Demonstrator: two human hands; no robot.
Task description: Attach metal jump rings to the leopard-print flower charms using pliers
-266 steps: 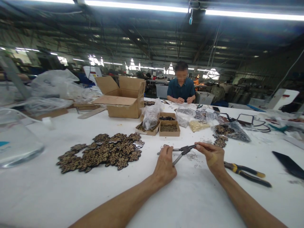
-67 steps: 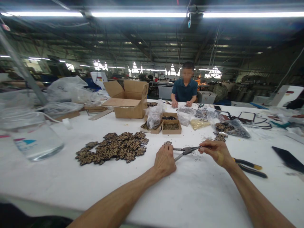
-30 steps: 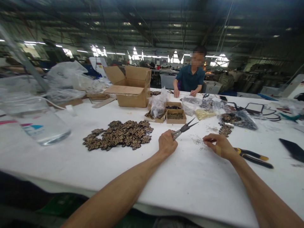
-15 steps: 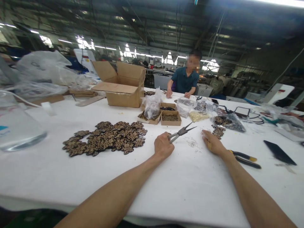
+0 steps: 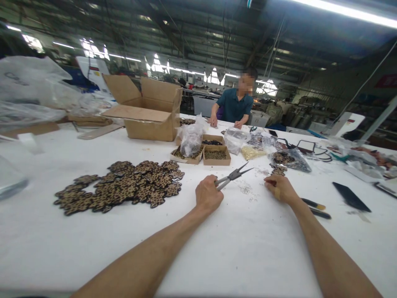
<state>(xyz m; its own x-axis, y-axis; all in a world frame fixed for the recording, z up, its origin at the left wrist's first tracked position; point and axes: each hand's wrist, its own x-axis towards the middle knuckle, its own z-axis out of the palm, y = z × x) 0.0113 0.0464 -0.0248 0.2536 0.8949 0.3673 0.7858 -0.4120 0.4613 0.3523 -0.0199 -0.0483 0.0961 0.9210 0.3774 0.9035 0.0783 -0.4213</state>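
Note:
My left hand (image 5: 210, 193) is closed around the handles of a pair of long-nose pliers (image 5: 233, 176). Their two jaws stand apart and point up and to the right, over the table. A scatter of small metal rings (image 5: 246, 187) lies between the pliers and my right hand (image 5: 281, 189). The fingers of that hand are drawn together in a pinch just right of the rings; anything between the fingertips is too small to make out. A yellowish band wraps one of its fingers. To the left spreads a heap of leopard-print patches (image 5: 124, 186) with dark edges.
Behind my right wrist lie yellow-and-black pliers (image 5: 321, 210), partly hidden. A dark phone-like slab (image 5: 351, 196) lies farther right. Small cardboard trays (image 5: 217, 161) of beads, plastic bags (image 5: 294, 161) and a large open carton (image 5: 151, 128) stand beyond. A person (image 5: 234, 105) works across the table.
My right hand's fingers have gone from stretched out to pinched together near the rings. The pliers stay in my left hand, jaws still apart. The view has shifted slightly to the right.

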